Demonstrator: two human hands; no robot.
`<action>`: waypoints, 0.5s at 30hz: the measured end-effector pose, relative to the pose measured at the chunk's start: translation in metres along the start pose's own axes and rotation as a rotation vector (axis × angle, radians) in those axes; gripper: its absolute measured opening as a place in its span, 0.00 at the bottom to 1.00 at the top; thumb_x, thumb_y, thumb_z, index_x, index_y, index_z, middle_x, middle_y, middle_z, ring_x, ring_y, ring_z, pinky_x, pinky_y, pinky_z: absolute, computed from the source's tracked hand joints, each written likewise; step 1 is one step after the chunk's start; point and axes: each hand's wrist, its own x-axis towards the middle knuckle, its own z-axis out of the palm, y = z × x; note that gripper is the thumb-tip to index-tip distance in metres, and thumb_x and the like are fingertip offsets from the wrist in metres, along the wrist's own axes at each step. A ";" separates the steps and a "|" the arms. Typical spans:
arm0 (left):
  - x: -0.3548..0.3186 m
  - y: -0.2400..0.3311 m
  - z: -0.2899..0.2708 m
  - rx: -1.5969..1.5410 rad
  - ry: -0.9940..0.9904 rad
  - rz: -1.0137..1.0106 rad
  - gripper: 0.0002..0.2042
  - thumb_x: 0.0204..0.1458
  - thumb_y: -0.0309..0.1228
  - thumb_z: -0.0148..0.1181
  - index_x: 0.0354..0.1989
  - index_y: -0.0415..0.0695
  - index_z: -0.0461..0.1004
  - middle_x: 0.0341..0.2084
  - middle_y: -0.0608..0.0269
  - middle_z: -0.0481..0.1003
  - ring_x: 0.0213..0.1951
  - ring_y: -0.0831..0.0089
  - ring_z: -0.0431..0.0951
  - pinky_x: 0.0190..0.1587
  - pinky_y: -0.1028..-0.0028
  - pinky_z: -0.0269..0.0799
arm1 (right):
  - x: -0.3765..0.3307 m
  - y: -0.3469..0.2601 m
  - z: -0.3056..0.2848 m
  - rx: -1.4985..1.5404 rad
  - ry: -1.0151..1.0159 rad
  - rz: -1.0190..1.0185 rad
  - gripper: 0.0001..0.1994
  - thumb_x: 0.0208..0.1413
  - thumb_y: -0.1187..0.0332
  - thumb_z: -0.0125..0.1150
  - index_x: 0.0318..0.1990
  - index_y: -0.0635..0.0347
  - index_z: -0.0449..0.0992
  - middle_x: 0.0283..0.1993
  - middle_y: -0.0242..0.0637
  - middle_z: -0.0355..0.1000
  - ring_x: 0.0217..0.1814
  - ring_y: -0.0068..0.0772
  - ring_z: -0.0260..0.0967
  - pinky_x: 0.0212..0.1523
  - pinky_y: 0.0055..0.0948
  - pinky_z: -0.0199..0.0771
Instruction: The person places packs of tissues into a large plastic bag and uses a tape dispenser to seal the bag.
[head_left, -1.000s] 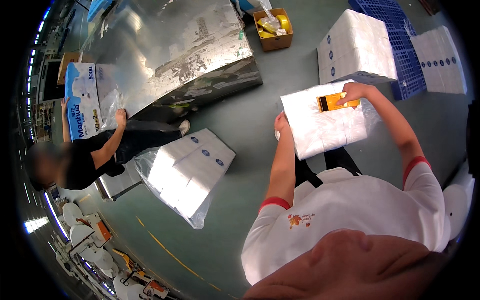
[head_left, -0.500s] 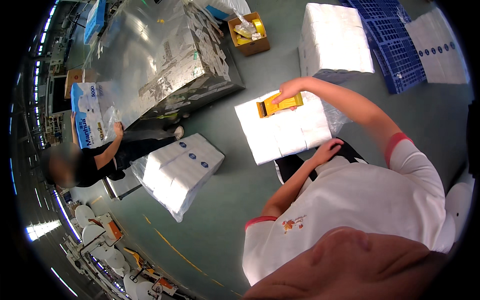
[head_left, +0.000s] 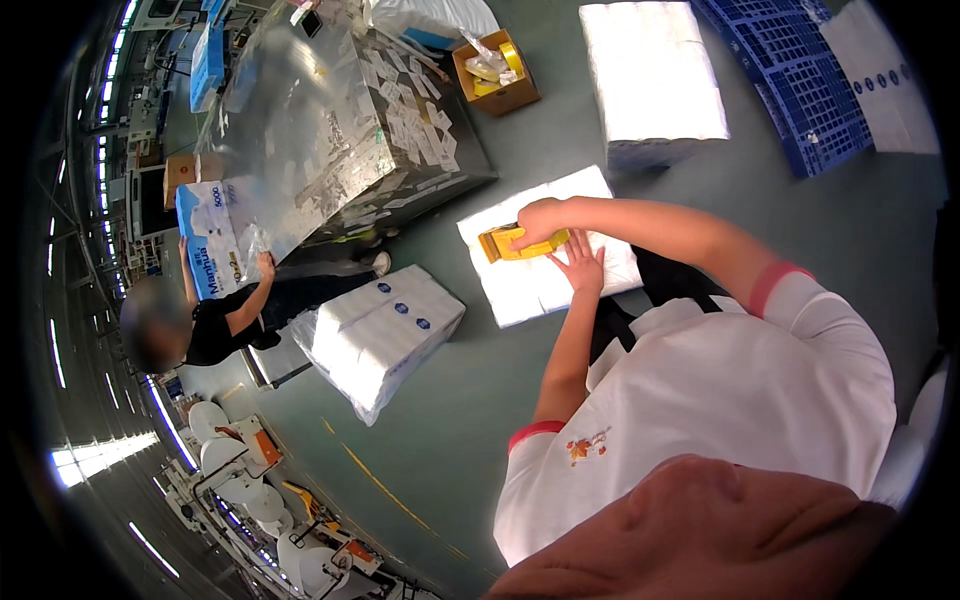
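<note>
My right hand (head_left: 541, 222) is closed around a yellow tape dispenser (head_left: 508, 246), held over the top of a large white bundle (head_left: 515, 292). Beside the dispenser, my left hand (head_left: 582, 268) is laid on the bundle with its fingers spread. Nothing shows in it. The right forearm crosses above the bundle's far right part and covers some of it. Whether tape runs from the dispenser onto the bundle is too washed out to tell.
Another white bundle (head_left: 655, 70) stands beyond, near blue plastic pallets (head_left: 800, 100). A bagged white bundle (head_left: 385, 325) sits to the left. Past it, a co-worker (head_left: 225, 318) handles a blue-and-white bag (head_left: 207, 235) at a metal table (head_left: 330, 130). A carton (head_left: 505, 97) holds yellow tape rolls.
My left hand has moved from the bundle's near edge onto its top, fingers spread. My right hand has carried the tape dispenser left and slightly nearer. The whole view has shifted somewhat.
</note>
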 end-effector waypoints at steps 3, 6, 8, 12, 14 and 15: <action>0.006 -0.003 -0.015 0.057 -0.299 -0.047 0.34 0.56 0.55 0.35 0.66 0.48 0.42 0.66 0.59 0.41 0.67 0.66 0.39 0.60 0.39 0.28 | -0.054 0.048 -0.013 -0.087 -0.034 0.079 0.33 0.44 0.37 0.52 0.25 0.65 0.78 0.22 0.41 0.75 0.27 0.36 0.73 0.32 0.33 0.71; 0.004 -0.009 0.004 -0.036 0.005 -0.070 0.36 0.55 0.54 0.39 0.66 0.45 0.42 0.66 0.57 0.41 0.67 0.67 0.38 0.61 0.41 0.30 | -0.156 0.122 -0.054 0.170 -0.199 0.275 0.31 0.45 0.39 0.55 0.23 0.65 0.77 0.16 0.37 0.73 0.22 0.29 0.74 0.29 0.26 0.72; 0.001 -0.015 0.004 -0.038 0.014 -0.067 0.37 0.54 0.54 0.40 0.65 0.42 0.41 0.66 0.56 0.41 0.67 0.66 0.40 0.61 0.42 0.32 | -0.207 0.176 -0.072 0.220 -0.193 0.437 0.28 0.44 0.41 0.58 0.22 0.65 0.77 0.17 0.39 0.73 0.21 0.28 0.74 0.27 0.26 0.74; 0.006 -0.009 -0.001 -0.053 0.014 -0.044 0.37 0.54 0.53 0.40 0.66 0.42 0.40 0.66 0.57 0.40 0.67 0.67 0.39 0.61 0.43 0.30 | -0.205 0.236 -0.053 -0.005 -0.127 0.646 0.26 0.42 0.42 0.59 0.24 0.63 0.78 0.17 0.37 0.73 0.20 0.28 0.74 0.27 0.27 0.75; 0.006 -0.004 -0.004 -0.046 0.002 -0.052 0.37 0.54 0.53 0.41 0.66 0.42 0.40 0.66 0.58 0.40 0.67 0.66 0.39 0.61 0.42 0.29 | -0.173 0.244 -0.023 -0.047 -0.084 0.684 0.25 0.42 0.44 0.59 0.25 0.61 0.79 0.17 0.36 0.74 0.20 0.28 0.74 0.27 0.26 0.75; 0.007 -0.004 -0.008 -0.052 -0.013 -0.053 0.37 0.54 0.53 0.41 0.66 0.42 0.40 0.66 0.58 0.40 0.67 0.66 0.39 0.61 0.42 0.29 | -0.152 0.251 -0.007 -0.041 -0.057 0.684 0.24 0.43 0.45 0.59 0.26 0.60 0.79 0.18 0.36 0.74 0.20 0.28 0.74 0.27 0.26 0.75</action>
